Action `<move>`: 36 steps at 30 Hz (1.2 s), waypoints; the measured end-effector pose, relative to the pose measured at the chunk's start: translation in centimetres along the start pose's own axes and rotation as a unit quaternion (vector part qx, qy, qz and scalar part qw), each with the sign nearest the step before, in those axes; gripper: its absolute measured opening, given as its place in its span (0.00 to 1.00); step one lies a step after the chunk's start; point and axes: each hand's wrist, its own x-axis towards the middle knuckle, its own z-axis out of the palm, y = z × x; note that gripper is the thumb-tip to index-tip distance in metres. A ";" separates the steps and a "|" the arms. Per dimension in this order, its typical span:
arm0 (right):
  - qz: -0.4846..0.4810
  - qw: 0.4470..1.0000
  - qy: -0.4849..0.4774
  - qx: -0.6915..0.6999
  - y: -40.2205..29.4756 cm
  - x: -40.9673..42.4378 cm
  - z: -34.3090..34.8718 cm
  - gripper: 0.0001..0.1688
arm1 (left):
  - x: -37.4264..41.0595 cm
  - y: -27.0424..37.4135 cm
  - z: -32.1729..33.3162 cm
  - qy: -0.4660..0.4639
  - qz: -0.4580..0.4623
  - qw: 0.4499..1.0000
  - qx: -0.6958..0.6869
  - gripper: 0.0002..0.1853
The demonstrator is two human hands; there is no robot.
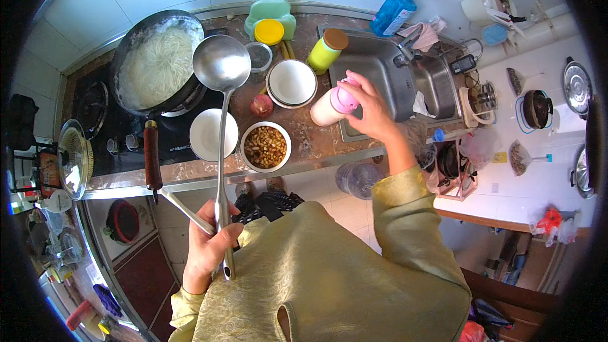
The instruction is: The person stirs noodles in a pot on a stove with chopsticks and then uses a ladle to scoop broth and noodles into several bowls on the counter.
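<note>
My left hand [206,242] grips the handle of a stainless steel ladle [222,64], along with pale chopsticks [186,210]. The ladle's bowl is raised over the counter, beside a wok [124,99] of pale noodles [161,64] in cloudy liquid. Around the pink lid of a bottle [327,110] close the fingers of my right hand [368,107]; pale contents show through its side. Nearer me stand a white bowl [204,135] partly behind the ladle handle and a bowl of brown chopped sauce [266,147]. Stacked white bowls [292,81] sit left of the bottle.
A red onion [261,105], a green bottle with a brown cap [327,50] and a yellow-lidded jar [269,32] stand on the counter. The steel sink [375,64] lies to the right. The wok's wooden handle [152,156] juts past the counter edge.
</note>
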 end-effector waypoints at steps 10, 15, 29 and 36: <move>-0.014 0.984 -0.123 -0.124 1.5 2.3 -1.5 0.36 | -0.5 -0.2 -0.1 0.001 -0.015 1.000 0.003 0.12; -0.033 0.990 -0.070 -0.118 2.7 0.8 1.2 0.44 | -0.7 -0.6 -0.3 0.014 -0.022 1.000 0.013 0.12; -0.042 0.974 -0.176 -0.139 3.0 1.6 -0.4 0.48 | -0.4 -0.5 0.3 0.012 -0.020 1.000 -0.007 0.12; 0.245 0.907 -0.241 -0.244 -0.8 3.6 -0.9 0.53 | 0.1 -0.7 0.3 0.014 -0.036 0.999 0.002 0.11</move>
